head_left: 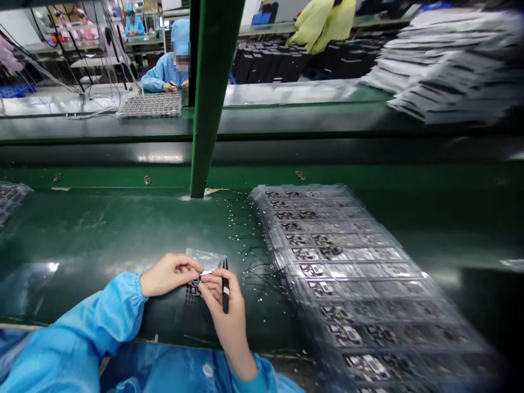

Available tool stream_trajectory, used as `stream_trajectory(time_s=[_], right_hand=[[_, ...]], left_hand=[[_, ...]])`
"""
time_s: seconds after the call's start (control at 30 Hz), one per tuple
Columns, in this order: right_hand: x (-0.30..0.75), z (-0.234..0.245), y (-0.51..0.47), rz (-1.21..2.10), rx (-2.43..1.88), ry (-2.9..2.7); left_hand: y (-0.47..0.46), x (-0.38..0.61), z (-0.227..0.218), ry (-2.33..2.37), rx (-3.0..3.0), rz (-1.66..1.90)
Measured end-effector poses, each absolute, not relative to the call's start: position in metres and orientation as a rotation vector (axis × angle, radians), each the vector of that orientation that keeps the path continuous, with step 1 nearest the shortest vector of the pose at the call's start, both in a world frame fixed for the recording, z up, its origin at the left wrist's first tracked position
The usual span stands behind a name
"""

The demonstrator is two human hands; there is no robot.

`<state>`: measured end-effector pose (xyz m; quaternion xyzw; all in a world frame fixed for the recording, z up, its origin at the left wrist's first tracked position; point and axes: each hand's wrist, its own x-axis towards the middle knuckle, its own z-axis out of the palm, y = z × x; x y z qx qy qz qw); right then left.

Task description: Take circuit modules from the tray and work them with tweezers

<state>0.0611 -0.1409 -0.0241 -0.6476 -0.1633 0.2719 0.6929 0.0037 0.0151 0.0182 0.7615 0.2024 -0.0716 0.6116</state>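
My left hand [170, 274] is closed, its fingertips pinching the edge of a small dark circuit board [195, 288]. Black tweezers [225, 295] are tucked in my right hand [231, 305], points upward. The right thumb and fingers also meet at the board, close to a small whitish piece [208, 271] whose kind I cannot make out. Under the hands a clear plastic sheet [196, 252] with a printed grid lies on the green bench [123, 229]. The fingers cover part of the board.
Stacked clear blister trays [282, 240] holding boards stand to the right, with thin wires and specks beside them. Another tray [10, 199] is at the left edge. A green post [210, 98] rises ahead. Across the line a co-worker [167, 68] sits by white stacks [446, 65].
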Motion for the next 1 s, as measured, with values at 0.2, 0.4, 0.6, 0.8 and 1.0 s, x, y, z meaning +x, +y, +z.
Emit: stream_trajectory(time_s=[0.2, 0.4, 0.6, 0.8, 1.0], right_hand=[[0.058, -0.024, -0.141, 0.602, -1.548, -0.456], [0.056, -0.025, -0.140, 0.581, -1.529, -0.383], [0.057, -0.024, -0.140, 0.582, -1.521, -0.386], [0.058, -0.021, -0.141, 0.627, -1.485, -0.395], [0.054, -0.018, -0.138, 0.544, -1.536, -0.412]], left_hand=[[0.011, 0.001, 0.011, 0.456, 1.880, -0.043], [0.011, -0.001, 0.009, 0.588, 1.791, -0.024], [0.010, -0.003, 0.010, 0.574, 1.803, 0.002], [0.009, -0.005, 0.017, 0.487, 1.925, -0.009], [0.008, -0.004, 0.019, 0.462, 1.966, -0.100]])
